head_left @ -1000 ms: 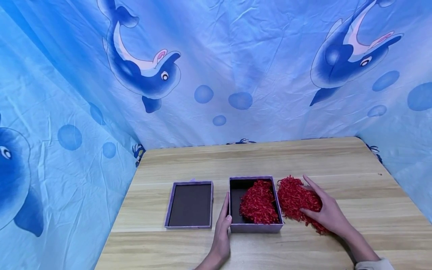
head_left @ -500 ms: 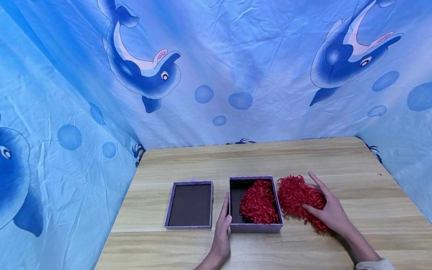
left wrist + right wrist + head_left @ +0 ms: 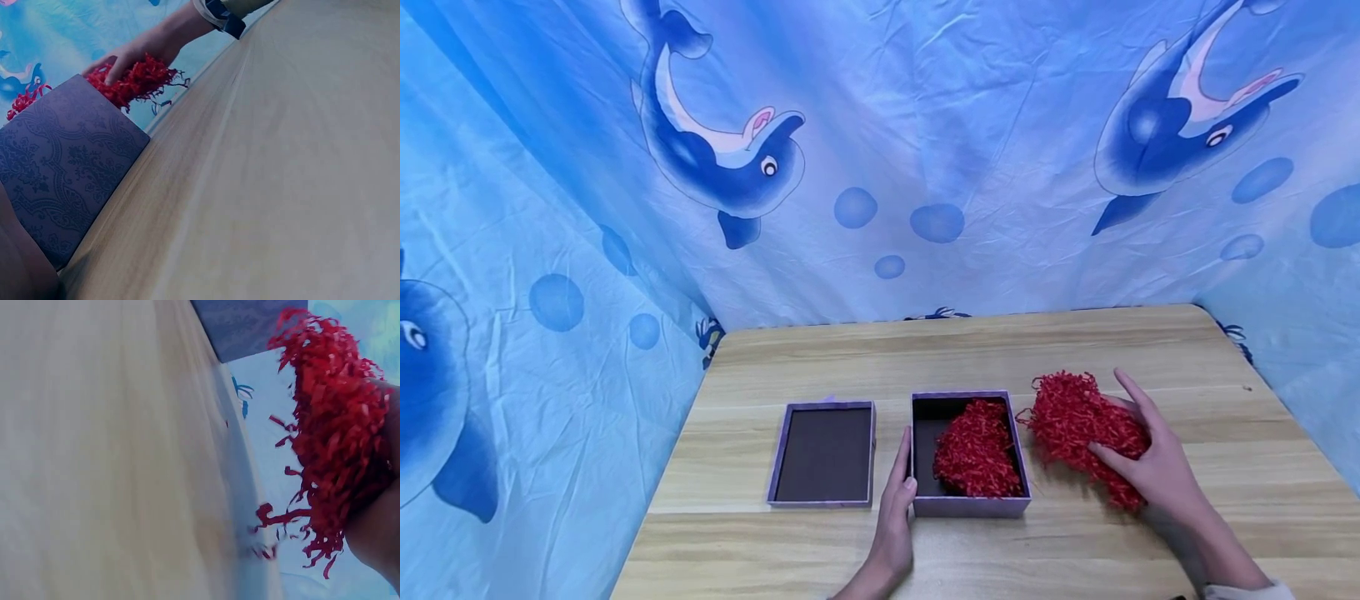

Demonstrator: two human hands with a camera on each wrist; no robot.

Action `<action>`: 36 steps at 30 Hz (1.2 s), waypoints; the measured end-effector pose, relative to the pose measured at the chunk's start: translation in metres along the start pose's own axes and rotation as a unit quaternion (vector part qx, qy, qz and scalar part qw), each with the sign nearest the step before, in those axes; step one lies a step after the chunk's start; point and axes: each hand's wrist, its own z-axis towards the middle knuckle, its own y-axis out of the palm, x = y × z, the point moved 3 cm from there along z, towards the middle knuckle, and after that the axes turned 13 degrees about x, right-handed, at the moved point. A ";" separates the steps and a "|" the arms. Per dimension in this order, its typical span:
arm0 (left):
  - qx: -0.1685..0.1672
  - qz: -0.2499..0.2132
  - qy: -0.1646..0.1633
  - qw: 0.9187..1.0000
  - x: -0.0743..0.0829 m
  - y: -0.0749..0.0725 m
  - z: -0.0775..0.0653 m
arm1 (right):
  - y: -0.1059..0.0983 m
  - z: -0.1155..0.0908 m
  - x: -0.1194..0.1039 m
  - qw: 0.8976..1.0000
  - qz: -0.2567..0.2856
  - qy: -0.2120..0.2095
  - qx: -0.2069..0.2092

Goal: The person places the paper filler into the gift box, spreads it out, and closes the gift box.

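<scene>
A bundle of red shredded paper (image 3: 1092, 435) is gripped between the thumb and fingers of my right hand (image 3: 1165, 467), held up over the table to the right of the box. Loose strands dangle from it in the right wrist view. The purple patterned box (image 3: 970, 507) has a black inside and stands without its lid. More red shredded paper (image 3: 977, 450) lies in its right part, leaving black floor showing on the left. My left hand (image 3: 892, 517) rests along the box's left wall with its fingers straight.
To the left of the box lies its lid (image 3: 823, 454), black inside face up with a purple rim. Everything sits on a wood-grain table (image 3: 970, 354). Behind it hangs a blue curtain (image 3: 880, 150) printed with dolphins.
My right hand has closed on the red shredded paper and raised it off the table, shifting slightly right and away from the box. The left hand and box stay in place.
</scene>
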 end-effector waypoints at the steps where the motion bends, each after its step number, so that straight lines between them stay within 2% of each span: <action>1: -0.001 -0.005 0.005 1.000 -0.001 0.000 0.000 | -0.001 0.001 -0.002 1.000 0.001 -0.003 0.002; 6: 0.001 -0.010 0.003 1.000 -0.006 -0.001 0.000 | -0.004 0.005 -0.011 1.000 0.020 -0.010 0.011; 11: -0.001 0.005 0.005 1.000 -0.001 0.000 0.000 | -0.008 0.011 -0.020 0.999 0.035 -0.014 0.020; 16: 0.001 0.007 0.018 1.000 0.000 -0.001 -0.001 | -0.012 0.018 -0.040 0.998 0.042 -0.023 0.027; 20: -0.001 -0.002 0.008 1.000 -0.005 -0.001 0.000 | -0.010 0.022 -0.060 0.997 0.055 -0.037 0.029; 26: -0.001 -0.014 -0.020 1.000 -0.015 -0.002 0.001 | 0.003 0.022 -0.082 0.994 0.088 -0.070 -0.002; 31: -0.002 -0.010 -0.005 1.000 -0.008 -0.001 0.000 | 0.017 0.021 -0.093 0.989 0.106 -0.099 -0.032; 36: -0.003 -0.013 -0.004 1.000 -0.008 -0.001 0.000 | 0.033 0.018 -0.101 0.990 0.099 -0.089 -0.053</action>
